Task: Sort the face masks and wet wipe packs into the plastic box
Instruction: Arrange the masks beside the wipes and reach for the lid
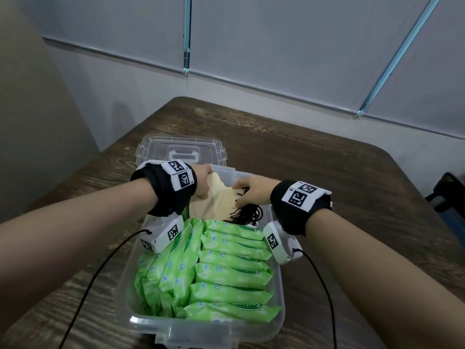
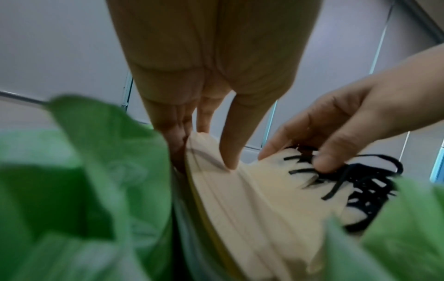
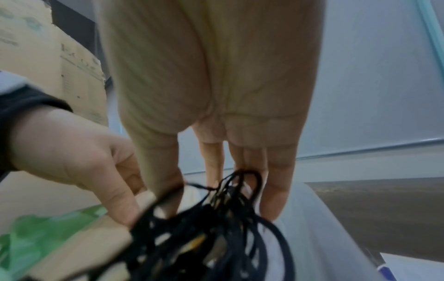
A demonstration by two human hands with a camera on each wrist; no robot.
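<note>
A dark wood-grain table stood against pale wall panels. On it, a clear plastic box held green wipe packs; at its far end the left hand pinched cream masks, the right hand pinched their black loops

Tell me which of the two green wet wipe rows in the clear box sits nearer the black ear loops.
The right-hand row of green wet wipe packs: its far end meets the black ear loops; the left-hand row ends under the left wrist.
</note>
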